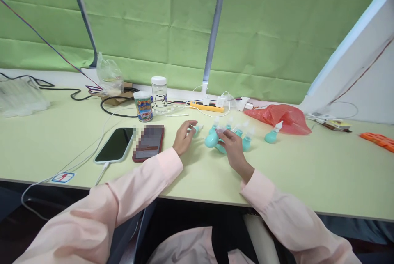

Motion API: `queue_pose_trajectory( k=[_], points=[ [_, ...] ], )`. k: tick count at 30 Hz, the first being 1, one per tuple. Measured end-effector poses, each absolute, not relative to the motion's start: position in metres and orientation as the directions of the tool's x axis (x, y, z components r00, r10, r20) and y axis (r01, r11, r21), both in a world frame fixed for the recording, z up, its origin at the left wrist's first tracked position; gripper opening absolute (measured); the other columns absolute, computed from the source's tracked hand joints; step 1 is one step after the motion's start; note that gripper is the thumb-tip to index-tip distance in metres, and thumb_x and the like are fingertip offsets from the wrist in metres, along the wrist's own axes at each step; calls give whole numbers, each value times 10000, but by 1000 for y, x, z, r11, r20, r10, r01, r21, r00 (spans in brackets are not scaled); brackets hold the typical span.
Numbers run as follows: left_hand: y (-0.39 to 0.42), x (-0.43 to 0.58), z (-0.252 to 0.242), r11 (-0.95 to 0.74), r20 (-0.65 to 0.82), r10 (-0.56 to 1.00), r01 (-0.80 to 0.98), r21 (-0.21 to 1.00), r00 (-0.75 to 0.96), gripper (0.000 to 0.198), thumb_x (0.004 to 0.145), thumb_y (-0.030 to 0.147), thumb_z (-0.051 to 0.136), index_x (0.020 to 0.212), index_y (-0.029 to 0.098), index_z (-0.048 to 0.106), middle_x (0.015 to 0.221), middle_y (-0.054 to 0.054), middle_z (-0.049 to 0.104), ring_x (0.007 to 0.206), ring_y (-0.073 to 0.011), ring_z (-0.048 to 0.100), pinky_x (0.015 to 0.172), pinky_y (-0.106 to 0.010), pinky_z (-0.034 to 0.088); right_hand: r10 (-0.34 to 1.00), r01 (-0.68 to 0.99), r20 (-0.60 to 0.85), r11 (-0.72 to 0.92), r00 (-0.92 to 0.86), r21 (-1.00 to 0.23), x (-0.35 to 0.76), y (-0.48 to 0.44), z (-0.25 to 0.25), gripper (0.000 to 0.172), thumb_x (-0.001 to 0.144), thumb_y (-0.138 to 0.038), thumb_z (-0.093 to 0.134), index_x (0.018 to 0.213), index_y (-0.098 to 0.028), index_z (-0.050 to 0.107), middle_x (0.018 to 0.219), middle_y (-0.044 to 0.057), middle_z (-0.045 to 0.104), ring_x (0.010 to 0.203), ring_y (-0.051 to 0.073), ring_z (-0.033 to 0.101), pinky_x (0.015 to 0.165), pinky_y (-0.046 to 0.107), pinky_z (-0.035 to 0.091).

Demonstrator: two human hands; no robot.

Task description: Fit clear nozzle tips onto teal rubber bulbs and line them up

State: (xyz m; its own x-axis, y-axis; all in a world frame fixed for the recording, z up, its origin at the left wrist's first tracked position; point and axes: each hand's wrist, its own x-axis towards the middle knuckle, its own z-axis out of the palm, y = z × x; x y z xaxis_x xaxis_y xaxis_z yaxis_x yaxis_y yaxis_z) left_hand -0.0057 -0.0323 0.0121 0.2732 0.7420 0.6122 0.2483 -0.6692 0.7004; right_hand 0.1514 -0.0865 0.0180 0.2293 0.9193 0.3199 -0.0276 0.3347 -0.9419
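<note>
My right hand (233, 149) pinches a teal bulb syringe (211, 140) by its neck end, the round bulb pointing left. My left hand (184, 136) has its fingers curled round another teal bulb syringe (193, 130), mostly covered by the fingers, its pale tip pointing right. Several more teal bulb syringes (246, 143) with clear-white tips stand close together behind and beside my right hand, which hides part of them. One single bulb syringe (271, 136) sits apart to the right, its white tip tilted up to the right.
Left of my hands lie two phones (114, 145) (150, 143), one with a charging cable. Behind them stand a noodle cup (143, 107) and a lidded clear jar (159, 93). A yellow power strip (207, 107), red plastic bag (283, 119) and orange plastic piece (378, 141) line the back and right.
</note>
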Motion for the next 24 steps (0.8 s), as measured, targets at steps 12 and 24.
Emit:
queue_pose_trajectory(
  k=[12,24],
  points=[
    [22,-4,-1,-397,279,882,918,1,381,404,692,53,386,1086,141,405,1226,-114,329,1141,-278,239,849,-413,313,960,-202,280,274,-1,-940,139,-97,22,277,743,-420,419,872,-183,484,594,-3,539,519,116,504,501,254,406],
    [20,-6,6,-309,222,923,949,-59,315,290,727,116,380,990,122,504,1054,-155,441,1046,-296,304,765,-405,328,958,-321,199,126,-206,-939,139,-97,22,247,761,-381,377,823,-172,493,569,-3,523,471,107,472,466,247,398]
  ],
)
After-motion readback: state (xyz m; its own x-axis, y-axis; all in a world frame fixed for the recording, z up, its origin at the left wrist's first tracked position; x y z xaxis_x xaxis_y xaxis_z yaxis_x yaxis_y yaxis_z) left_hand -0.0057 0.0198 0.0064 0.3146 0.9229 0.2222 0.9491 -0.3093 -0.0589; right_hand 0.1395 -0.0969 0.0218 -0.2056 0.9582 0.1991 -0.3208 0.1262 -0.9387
